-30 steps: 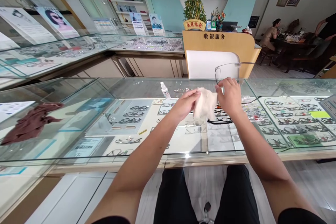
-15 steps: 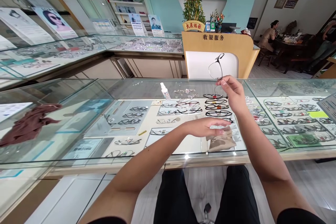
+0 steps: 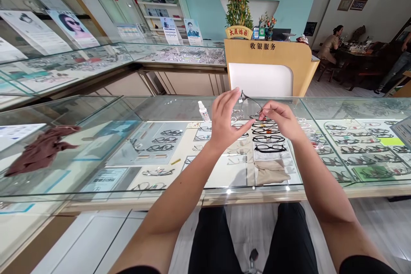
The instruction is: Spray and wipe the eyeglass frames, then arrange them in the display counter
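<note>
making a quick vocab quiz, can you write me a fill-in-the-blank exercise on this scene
The right hand pinches a pair of ____, while the left hand is spread open.
The small bottle on the glass counter is mostly ____.
The beige cloth lies to the ____ of the maroon cloth.

Missing words: glasses; white; right

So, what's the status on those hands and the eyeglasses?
Right hand gripping the eyeglasses. Left hand spread open beside them, contact unclear. Tan cloth on glass counter, clear of both hands.
</note>
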### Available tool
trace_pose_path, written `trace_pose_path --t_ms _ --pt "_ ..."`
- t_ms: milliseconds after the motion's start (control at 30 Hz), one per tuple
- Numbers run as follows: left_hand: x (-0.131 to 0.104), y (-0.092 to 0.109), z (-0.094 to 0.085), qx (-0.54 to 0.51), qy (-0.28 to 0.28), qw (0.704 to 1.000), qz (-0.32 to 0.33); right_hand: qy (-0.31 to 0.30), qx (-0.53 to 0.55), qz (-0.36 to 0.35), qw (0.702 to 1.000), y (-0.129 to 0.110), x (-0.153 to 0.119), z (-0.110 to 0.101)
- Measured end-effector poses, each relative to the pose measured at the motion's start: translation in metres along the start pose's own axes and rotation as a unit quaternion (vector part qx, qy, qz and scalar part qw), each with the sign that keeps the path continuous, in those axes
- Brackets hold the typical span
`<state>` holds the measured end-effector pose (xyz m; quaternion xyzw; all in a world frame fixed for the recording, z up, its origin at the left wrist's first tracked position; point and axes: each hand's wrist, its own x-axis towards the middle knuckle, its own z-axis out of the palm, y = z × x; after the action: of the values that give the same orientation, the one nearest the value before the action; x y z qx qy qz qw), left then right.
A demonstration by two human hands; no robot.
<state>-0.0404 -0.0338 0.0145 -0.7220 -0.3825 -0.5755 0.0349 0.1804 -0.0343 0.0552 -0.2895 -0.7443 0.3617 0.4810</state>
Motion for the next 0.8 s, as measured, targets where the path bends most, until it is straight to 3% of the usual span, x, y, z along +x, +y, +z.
trace_pose_path --t_ms 333,500,633,733,800 --pt "-0.003 -0.003 0.002 -0.009 -0.017 1.000 -0.018 -0.024 -0.047 0.024 0.998 -0.004 -0.002 -0.001" --pt "-0.003 0.003 0.001 -0.030 -0.027 0.999 -0.031 -0.021 -0.086 -0.015 0.996 -0.005 -0.002 0.001" --pt "-0.001 0.004 0.000 -0.033 0.008 0.998 -0.058 0.073 -0.185 -0.095 0.976 -0.001 -0.005 0.005" --pt "0.003 -0.001 -0.002 -0.023 0.066 0.996 -0.055 0.160 -0.263 -0.151 0.939 0.005 -0.008 0.007" --pt "0.008 -0.005 -0.006 -0.010 0.111 0.993 -0.044 0.181 -0.294 -0.165 0.924 0.006 -0.008 0.008"
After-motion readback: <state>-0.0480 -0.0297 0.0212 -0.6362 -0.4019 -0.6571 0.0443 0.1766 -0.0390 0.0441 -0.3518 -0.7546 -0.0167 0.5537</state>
